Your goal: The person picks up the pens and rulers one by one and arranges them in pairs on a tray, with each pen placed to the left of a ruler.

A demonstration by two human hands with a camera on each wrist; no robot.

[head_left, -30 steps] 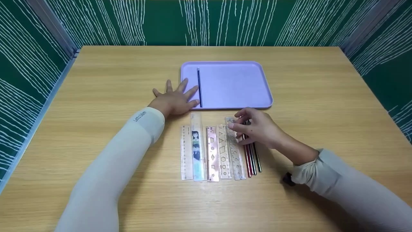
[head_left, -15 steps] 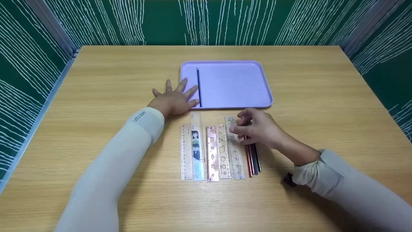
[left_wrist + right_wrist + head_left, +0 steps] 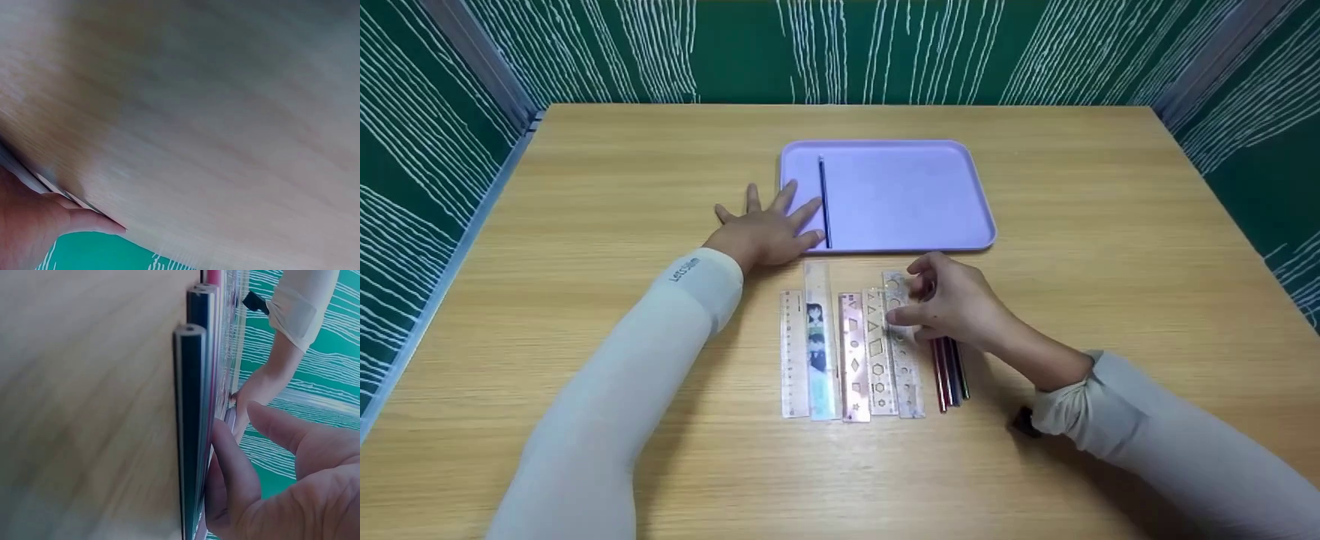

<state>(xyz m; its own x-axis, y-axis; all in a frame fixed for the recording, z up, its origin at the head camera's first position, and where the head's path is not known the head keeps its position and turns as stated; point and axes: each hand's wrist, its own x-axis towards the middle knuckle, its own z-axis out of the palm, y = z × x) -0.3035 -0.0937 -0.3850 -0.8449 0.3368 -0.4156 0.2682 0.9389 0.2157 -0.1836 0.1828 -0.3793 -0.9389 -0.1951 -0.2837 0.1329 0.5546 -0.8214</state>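
My left hand [image 3: 765, 232] lies flat with fingers spread across the left rim of a purple tray [image 3: 907, 199]. A dark pencil [image 3: 825, 202] lies lengthwise in the tray, right by its thumb and index fingertip. Below the tray, my right hand [image 3: 960, 304] reaches over a clear patterned ruler [image 3: 907, 375], the rightmost of several rulers, with bent fingers low at its right side. In the right wrist view the thumb [image 3: 275, 424] stands apart from the fingers [image 3: 233, 464]. Several pencils [image 3: 191, 405] lie beside them, their upper parts hidden under the hand in the head view.
Left of the patterned ruler lie a clear stencil ruler [image 3: 881, 360], a pink ruler [image 3: 853, 375], a ruler with a cartoon picture [image 3: 819, 375] and a plain clear ruler [image 3: 793, 375]. A wooden table [image 3: 810, 487] carries everything. Green patterned walls [image 3: 742, 52] surround it.
My right hand has shifted slightly left. The rightmost ruler has slid left at its lower end, away from the pencils and closer to the stencil ruler. My left hand stays in place.
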